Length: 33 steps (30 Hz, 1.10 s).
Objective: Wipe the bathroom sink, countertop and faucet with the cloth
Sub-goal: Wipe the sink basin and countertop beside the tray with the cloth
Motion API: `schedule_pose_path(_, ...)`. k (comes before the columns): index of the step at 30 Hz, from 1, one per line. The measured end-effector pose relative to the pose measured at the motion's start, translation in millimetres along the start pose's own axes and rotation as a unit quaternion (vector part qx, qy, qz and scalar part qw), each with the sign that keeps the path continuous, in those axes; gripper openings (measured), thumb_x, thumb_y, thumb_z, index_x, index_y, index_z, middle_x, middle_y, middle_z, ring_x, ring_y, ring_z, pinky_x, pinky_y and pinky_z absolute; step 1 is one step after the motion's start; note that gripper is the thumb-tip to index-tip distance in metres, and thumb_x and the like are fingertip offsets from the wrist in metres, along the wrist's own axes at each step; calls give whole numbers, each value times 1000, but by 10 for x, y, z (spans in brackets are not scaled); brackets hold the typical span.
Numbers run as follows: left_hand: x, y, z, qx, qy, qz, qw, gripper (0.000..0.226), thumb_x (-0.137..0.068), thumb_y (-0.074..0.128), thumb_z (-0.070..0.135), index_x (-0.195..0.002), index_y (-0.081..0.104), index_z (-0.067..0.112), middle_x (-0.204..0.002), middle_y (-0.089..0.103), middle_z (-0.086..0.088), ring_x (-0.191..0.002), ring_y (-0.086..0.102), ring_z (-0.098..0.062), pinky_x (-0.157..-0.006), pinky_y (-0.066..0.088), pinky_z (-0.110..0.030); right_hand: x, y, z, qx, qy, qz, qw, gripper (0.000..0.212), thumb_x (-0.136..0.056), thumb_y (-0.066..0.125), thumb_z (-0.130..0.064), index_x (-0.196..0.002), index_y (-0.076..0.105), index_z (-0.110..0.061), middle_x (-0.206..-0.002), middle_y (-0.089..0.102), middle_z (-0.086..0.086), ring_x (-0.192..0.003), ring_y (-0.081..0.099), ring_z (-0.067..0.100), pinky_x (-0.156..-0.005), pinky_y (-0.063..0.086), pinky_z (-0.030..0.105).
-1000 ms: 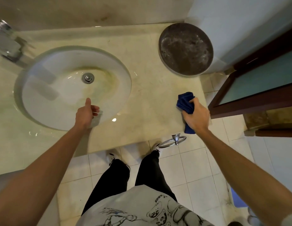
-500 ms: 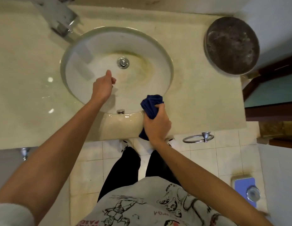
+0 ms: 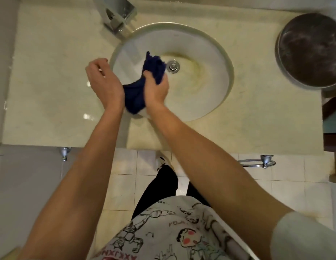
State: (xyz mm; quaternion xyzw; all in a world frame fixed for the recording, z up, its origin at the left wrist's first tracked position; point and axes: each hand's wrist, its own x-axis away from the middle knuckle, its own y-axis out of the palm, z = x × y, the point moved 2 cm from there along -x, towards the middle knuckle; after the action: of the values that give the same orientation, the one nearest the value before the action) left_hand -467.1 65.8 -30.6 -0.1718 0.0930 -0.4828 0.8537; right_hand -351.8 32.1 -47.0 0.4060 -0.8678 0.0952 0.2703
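Note:
The dark blue cloth [image 3: 152, 66] hangs bunched over the left part of the white oval sink [image 3: 206, 59], close to the metal drain [image 3: 173, 66]. My right hand [image 3: 156, 87] grips it in the middle, fingers curled round it. My left hand [image 3: 103, 81] hovers beside the cloth's lower end at the sink's left rim, fingers loosely curled, holding nothing that I can see. The chrome faucet [image 3: 116, 14] stands behind the sink at the top. The beige stone countertop [image 3: 50, 81] surrounds the basin.
A round dark metal tray [image 3: 311, 49] sits on the counter's far right corner. A chrome towel ring [image 3: 257, 163] hangs below the counter's front edge. A dark wooden door frame [image 3: 332, 107] lies at the right edge. Tiled floor and my legs are below.
My right hand carried the cloth from the counter's right edge leftward into the sink. My left hand moved from the basin's front to its left rim. The view shifted right.

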Motion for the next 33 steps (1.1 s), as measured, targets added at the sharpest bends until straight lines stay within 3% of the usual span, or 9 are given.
schedule_pose_path(3, 290, 88, -116, -29, 19, -67, 997, 20, -106, 42, 23, -101, 61, 17, -106, 59, -1, -85, 52, 2, -81, 38, -9, -312, -728, -376, 59, -110, 9, 992, 31, -84, 75, -13, -114, 68, -11, -101, 74, 1, -88, 69, 12, -83, 57, 28)
schedule_pose_path(7, 709, 320, -371, -84, 43, -188, 978, 26, -107, 45, 27, -114, 64, 10, -114, 57, 1, -94, 52, -9, -89, 44, -22, -478, -1979, -738, 246, -223, 76, 940, 20, -80, 73, -16, -99, 65, -18, -83, 66, -9, -68, 57, -7, -66, 46, 17)
schedule_pose_path(10, 987, 417, -508, -111, 50, -233, 965, 23, -108, 44, 28, -114, 62, 15, -114, 55, 8, -96, 54, -8, -89, 45, -25, -458, -2821, -770, 371, -214, 156, 890, 17, -81, 69, -22, -94, 58, -18, -79, 60, -6, -68, 54, 3, -65, 44, 24)
schedule_pose_path(13, 1106, 452, -592, -152, 62, -219, 962, 22, -107, 43, 31, -110, 61, 20, -112, 58, 10, -95, 56, -7, -86, 47, -29, -427, -3221, -577, 425, -182, 185, 867, 21, -80, 67, -25, -98, 57, -18, -87, 64, 0, -81, 62, 24, -74, 51, 34)
schedule_pose_path(17, 1133, 478, -610, -168, 68, -191, 965, 18, -105, 44, 29, -109, 59, 21, -113, 58, 10, -94, 56, -5, -84, 46, -28, -295, -2903, -190, 405, -157, 159, 886, 28, -76, 70, -24, -97, 52, -30, -89, 68, -3, -79, 63, 23, -73, 50, 34)
schedule_pose_path(20, 1132, 482, -634, -159, 79, -189, 966, 17, -104, 43, 26, -111, 58, 20, -114, 58, 8, -97, 57, -8, -85, 48, -32, -239, -2253, 10, 367, -171, 108, 908, 29, -77, 72, -23, -103, 60, -20, -87, 69, -4, -74, 58, 15, -68, 42, 29)
schedule_pose_path(25, 1134, 464, -657, -161, 74, -176, 968, 19, -105, 43, 24, -114, 58, 18, -113, 61, 3, -98, 60, -15, -88, 51, -40, -425, -1336, -208, 133, -41, -67, 988, 13, -90, 73, -12, -101, 68, -17, -91, 72, 0, -81, 68, 13, -75, 56, 32)
schedule_pose_path(28, 1089, 520, -616, -176, 57, -176, 967, 16, -103, 49, 28, -112, 59, 19, -112, 63, 4, -96, 62, -15, -86, 52, -40, -644, -1162, -579, 60, -66, -57, 994, 18, -92, 71, -14, -109, 69, -22, -102, 75, 2, -91, 70, 16, -83, 59, 34)
schedule_pose_path(33, 1013, 661, -534, -202, -44, -132, 970, 19, -98, 47, 39, -105, 58, 26, -109, 64, 6, -95, 67, -21, -85, 53, -42, -1117, -1162, -1223, 166, -185, 4, 969, 15, -90, 70, -21, -106, 70, -20, -90, 72, -7, -77, 66, 4, -75, 56, 25)
